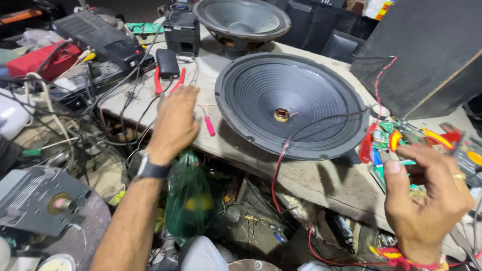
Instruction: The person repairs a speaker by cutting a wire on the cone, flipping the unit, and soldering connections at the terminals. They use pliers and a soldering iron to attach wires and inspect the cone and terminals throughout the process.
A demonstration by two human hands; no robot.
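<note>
Left hand hovers loosely open over the counter near the red pliers; right hand pinches a green circuit board.

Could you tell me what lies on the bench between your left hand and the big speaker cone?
In the head view, a small pink-handled screwdriver lies between the left hand and the speaker cone.

Both arms are bare, no sleeves in sight. The left hand carries a dark watch with a black strap snug round the wrist. Over on the right hand, a plain gold-coloured ring sits on one finger, and a bunch of red and yellow thread bands wraps the wrist. Fingernails are short and unpainted.
</note>
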